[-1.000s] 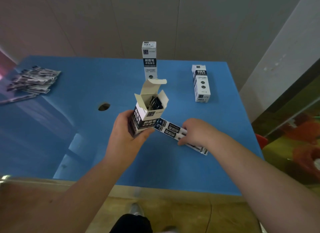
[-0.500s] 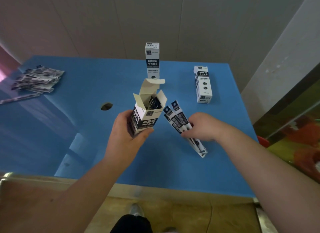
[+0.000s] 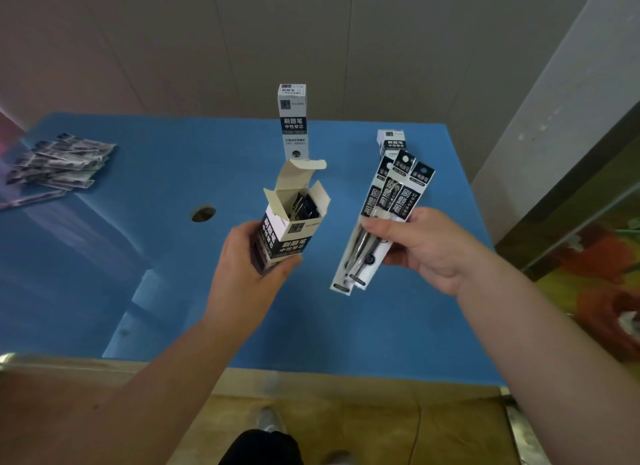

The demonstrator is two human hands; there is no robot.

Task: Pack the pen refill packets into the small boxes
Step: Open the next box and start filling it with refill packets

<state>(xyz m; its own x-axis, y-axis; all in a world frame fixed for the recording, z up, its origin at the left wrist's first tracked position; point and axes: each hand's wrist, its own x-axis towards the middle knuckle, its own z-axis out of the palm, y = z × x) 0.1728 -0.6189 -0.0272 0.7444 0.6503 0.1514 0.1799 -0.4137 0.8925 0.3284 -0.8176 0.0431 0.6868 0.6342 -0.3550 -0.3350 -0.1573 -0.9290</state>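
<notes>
Surface (image 3: pixel 173 291) of blue carries two closed boxes, one upright (image 3: pixel 293 118) at the back and one (image 3: pixel 390 139) half hidden, plus a loose pile of packets (image 3: pixel 59 161) at far left. The left hand (image 3: pixel 242 274) grips one open box (image 3: pixel 291 225), already part filled, and the right hand (image 3: pixel 426 246) has fingers (image 3: pixel 377 227) pinching three refill packets (image 3: pixel 388 208) just beside it. Squaring the three together and tilting their lower ends into the box mouth, clear of the raised flaps, should let them slide in cleanly.

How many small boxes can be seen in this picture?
3. One open box is held in the left hand; one box stands upright at the table's far side; one box lies behind the packets in the right hand, partly hidden.
</notes>
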